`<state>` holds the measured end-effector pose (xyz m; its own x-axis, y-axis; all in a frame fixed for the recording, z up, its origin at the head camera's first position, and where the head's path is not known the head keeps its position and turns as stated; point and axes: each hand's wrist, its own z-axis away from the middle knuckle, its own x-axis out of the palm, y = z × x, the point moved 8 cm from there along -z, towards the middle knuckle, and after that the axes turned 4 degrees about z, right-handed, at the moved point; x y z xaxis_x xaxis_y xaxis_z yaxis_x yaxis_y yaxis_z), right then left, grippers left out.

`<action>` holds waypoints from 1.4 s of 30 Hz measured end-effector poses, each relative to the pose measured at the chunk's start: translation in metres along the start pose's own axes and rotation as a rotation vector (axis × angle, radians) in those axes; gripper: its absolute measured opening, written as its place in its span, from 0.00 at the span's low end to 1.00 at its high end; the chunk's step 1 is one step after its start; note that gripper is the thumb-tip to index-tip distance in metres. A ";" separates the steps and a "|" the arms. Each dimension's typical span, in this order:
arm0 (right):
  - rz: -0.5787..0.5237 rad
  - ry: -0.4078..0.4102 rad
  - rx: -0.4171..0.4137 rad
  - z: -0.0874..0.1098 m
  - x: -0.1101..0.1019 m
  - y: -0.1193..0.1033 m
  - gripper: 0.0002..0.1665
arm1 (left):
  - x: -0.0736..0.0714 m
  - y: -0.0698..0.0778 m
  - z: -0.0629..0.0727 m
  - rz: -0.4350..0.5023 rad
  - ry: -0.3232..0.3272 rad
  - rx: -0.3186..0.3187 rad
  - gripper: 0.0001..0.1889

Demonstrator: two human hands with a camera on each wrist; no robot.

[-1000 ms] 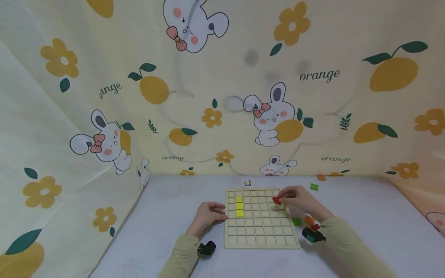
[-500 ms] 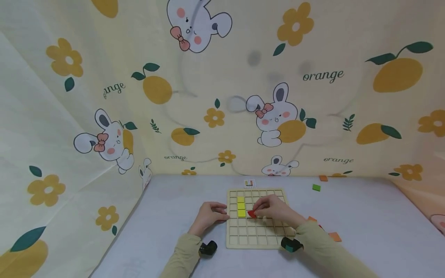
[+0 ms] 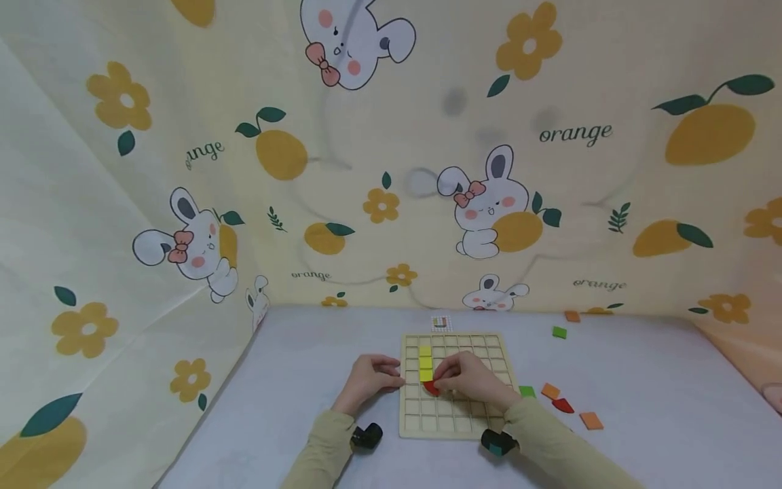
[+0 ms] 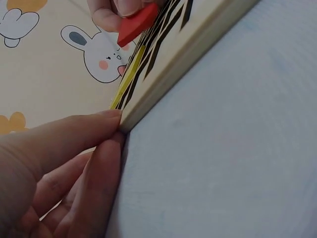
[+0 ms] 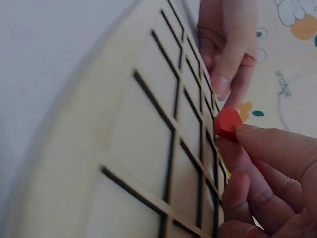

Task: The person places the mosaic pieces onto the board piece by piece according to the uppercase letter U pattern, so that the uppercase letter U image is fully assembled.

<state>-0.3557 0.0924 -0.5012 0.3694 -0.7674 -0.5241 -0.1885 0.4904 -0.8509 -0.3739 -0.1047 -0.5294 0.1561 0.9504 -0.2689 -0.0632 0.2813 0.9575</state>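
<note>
A pale wooden grid board (image 3: 449, 424) lies on the table with three yellow square tiles (image 3: 425, 363) in one column near its left side. My right hand (image 3: 470, 377) pinches a red tile with a rounded edge (image 3: 430, 388) between thumb and fingertips. In the head view this tile overlaps the cell just below the lowest yellow square. The right wrist view shows the red tile (image 5: 228, 124) tilted, close over the grid. My left hand (image 3: 369, 380) grips the board's left edge, thumb and finger (image 4: 94, 126) right at its rim.
Right of the board lie a green tile (image 3: 527, 392), orange tiles (image 3: 550, 391) and another red tile (image 3: 563, 405). Farther back are a green tile (image 3: 559, 332) and an orange one (image 3: 572, 316). A small pattern card (image 3: 441, 323) sits behind the board, before a printed cloth backdrop (image 3: 366, 136).
My right hand has carried the red tile from the board's far right side leftward and toward me, to below the yellow squares. My left hand has stayed at the board's edge.
</note>
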 end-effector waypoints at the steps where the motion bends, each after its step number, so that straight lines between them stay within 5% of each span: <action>1: 0.003 0.009 -0.003 0.000 0.000 -0.001 0.06 | 0.000 0.001 0.000 -0.007 0.002 0.004 0.19; 21: 0.081 0.091 -0.032 0.004 0.006 -0.003 0.03 | -0.001 0.001 0.002 0.025 -0.007 0.000 0.20; 36: 0.119 -0.038 -0.143 0.003 0.011 -0.006 0.10 | 0.001 0.001 0.001 0.031 -0.004 -0.022 0.19; 42: 0.144 -0.029 -0.138 0.003 0.012 -0.006 0.09 | 0.001 0.001 0.001 0.036 -0.002 -0.019 0.19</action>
<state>-0.3471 0.0821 -0.5023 0.3549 -0.6802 -0.6415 -0.3638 0.5316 -0.7649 -0.3726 -0.1040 -0.5282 0.1555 0.9596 -0.2343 -0.0874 0.2496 0.9644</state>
